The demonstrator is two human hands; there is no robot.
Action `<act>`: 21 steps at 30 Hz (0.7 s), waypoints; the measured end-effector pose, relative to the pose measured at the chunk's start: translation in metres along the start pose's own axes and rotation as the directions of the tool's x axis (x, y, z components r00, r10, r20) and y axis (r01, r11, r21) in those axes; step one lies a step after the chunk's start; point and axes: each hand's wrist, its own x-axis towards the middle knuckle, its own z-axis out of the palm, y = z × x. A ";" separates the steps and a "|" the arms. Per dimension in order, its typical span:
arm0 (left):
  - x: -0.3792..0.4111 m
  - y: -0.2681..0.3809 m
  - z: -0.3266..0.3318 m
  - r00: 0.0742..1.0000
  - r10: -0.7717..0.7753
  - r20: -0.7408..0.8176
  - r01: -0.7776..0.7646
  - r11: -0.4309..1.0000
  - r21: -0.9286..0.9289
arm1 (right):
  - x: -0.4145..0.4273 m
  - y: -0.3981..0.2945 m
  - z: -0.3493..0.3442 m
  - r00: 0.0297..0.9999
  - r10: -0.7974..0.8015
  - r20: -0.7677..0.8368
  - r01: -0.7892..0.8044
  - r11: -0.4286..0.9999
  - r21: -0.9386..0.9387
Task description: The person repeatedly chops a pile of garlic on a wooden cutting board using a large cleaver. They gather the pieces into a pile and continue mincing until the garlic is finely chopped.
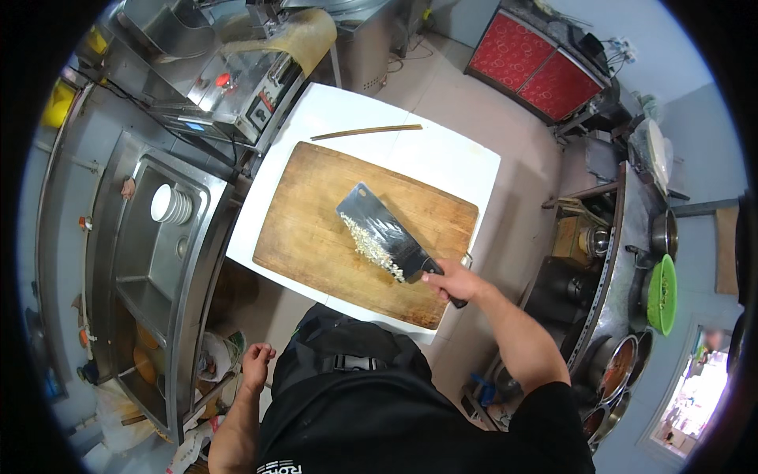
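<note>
My right hand (453,279) grips the black handle of a Chinese cleaver (388,228). The broad blade lies flat or nearly flat over a wooden cutting board (308,195), its hanging hole at the far end. Along the blade's left edge runs a strip of pale minced food (370,249), perhaps garlic; whether it rests on the blade or the board is hard to tell. Low beside my body, left of the board, my left hand (256,364) hangs with fingers curled and nothing visible in it. The board lies on a white-topped table (453,160).
A pair of wooden chopsticks (367,131) lies beyond the board. To the left, a steel sink (154,252) holds stacked white bowls (172,204). On the right, a steel counter (619,272) bears pots and a green basket (662,296). A red-doored cabinet (533,65) stands farther back.
</note>
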 end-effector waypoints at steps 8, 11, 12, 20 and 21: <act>0.015 0.185 0.137 0.574 0.689 0.443 -0.790 0.325 0.520 | -0.023 0.005 0.061 0.999 -0.021 -0.033 0.038 0.740 0.672; 0.006 0.221 0.192 0.256 0.563 0.786 -0.942 -0.038 0.334 | -0.025 0.004 0.082 0.997 -0.032 -0.064 0.070 0.632 0.772; 0.007 0.224 0.208 0.142 0.484 0.863 -0.958 -0.153 0.243 | -0.028 0.001 0.088 0.997 -0.008 -0.079 0.067 0.608 0.791; 0.039 0.223 0.238 -0.185 0.239 0.953 -0.955 -0.274 -0.116 | -0.056 -0.005 0.118 0.987 0.070 -0.142 0.089 0.494 0.865; 0.043 0.222 0.237 -0.209 0.224 0.952 -0.949 -0.280 -0.142 | -0.058 -0.001 0.122 0.987 0.078 -0.139 0.084 0.485 0.871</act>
